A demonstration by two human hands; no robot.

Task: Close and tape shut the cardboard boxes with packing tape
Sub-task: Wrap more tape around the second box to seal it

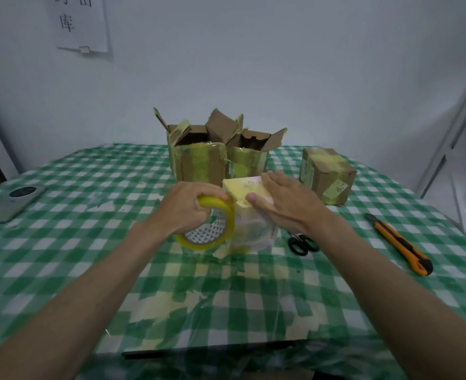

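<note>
A small pale box [249,231] wrapped in yellowish tape stands at the table's middle. My right hand [284,201] lies flat on its top, fingers straight and thumb pressing the near top edge. My left hand [190,207] grips a roll of yellow packing tape [210,234], held upright against the box's left side. Behind stand two brown cardboard boxes with flaps up, one on the left [199,163] and one on the right [249,157]. A closed, taped brown box [326,175] sits at the right.
Black-handled scissors [302,244] lie just right of the small box. An orange utility knife [402,244] lies farther right. A grey flat device [12,201] sits at the left edge. The green checked tablecloth [89,256] carries old tape patches near me.
</note>
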